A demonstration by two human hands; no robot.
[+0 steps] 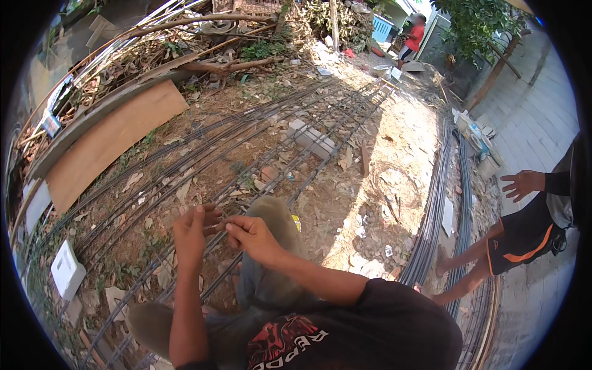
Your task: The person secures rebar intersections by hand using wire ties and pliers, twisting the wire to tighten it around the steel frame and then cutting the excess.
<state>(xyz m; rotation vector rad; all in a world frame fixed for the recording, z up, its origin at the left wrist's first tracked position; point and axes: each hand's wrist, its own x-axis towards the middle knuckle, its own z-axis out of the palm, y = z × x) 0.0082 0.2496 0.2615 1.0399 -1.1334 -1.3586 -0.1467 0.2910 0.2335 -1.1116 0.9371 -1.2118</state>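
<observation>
My left hand (194,229) and my right hand (256,237) meet in front of my bent knees, above a row of long steel reinforcing bars (216,242). On the right hand, thumb and forefinger are pinched together, pointing at the left hand's fingers. The left fingers curl inward with the thumb up. Whatever lies between the fingertips is too small to make out. Several stirrups or cross ties seem to link the bars, which run from below me to the far side. A grey concrete block (311,139) sits beneath them.
Bundled bars (435,209) lie at the right, beside a co-worker's bare legs and outstretched hand (523,185). A plywood board (117,145) and a white foam block (68,269) are at the left. Another person in red (414,38) stands far off near a block wall (524,117).
</observation>
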